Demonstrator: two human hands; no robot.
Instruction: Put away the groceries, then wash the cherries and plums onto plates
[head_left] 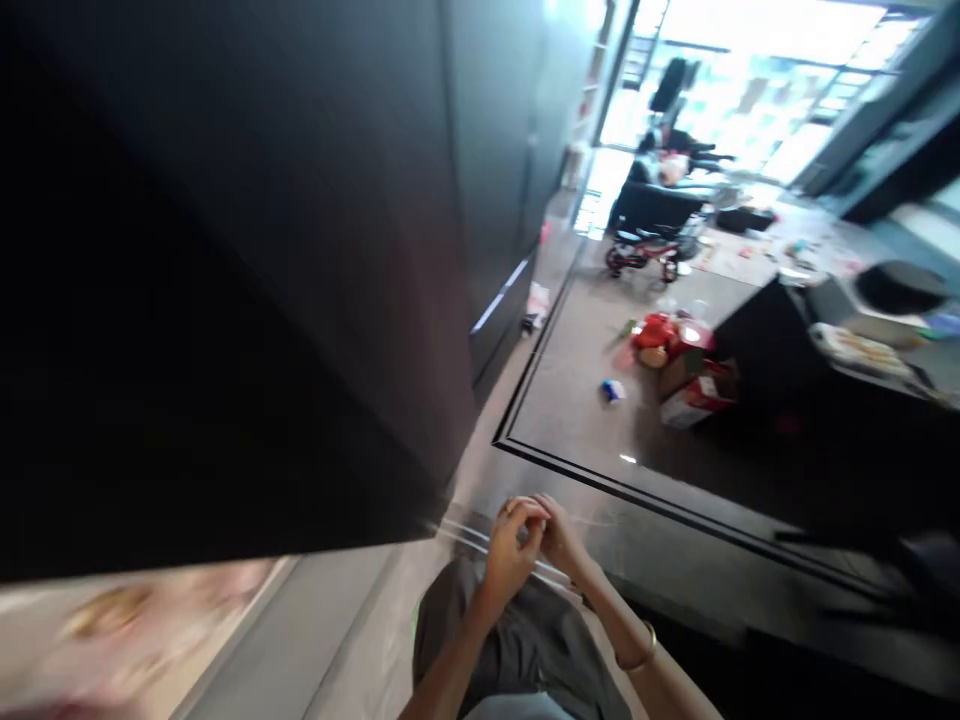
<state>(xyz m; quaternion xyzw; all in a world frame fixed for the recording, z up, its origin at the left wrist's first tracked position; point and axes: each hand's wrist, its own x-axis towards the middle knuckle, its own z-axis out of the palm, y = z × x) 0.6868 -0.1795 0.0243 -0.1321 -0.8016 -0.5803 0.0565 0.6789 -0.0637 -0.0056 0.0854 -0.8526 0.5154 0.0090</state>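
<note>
Low in the middle of the head view, my two hands meet in front of my dark trousers (525,640). My left hand (511,548) is closed, its thumb and fingers curled into a ring, with a finger ring on it. Touching it from the right is my right hand (561,540), fingers bent in toward the left fingertips. Anything pinched between them is hidden or too small to make out. A gold bangle (637,648) circles my right forearm.
A tall dark cabinet (360,280) fills the left side. On the shiny floor (555,400) lie a small blue-and-white item (612,391), red bags (654,335) and an open carton (697,395). A cluttered dark desk (795,400) stands right; a black wheeled chair (652,215) is farther off.
</note>
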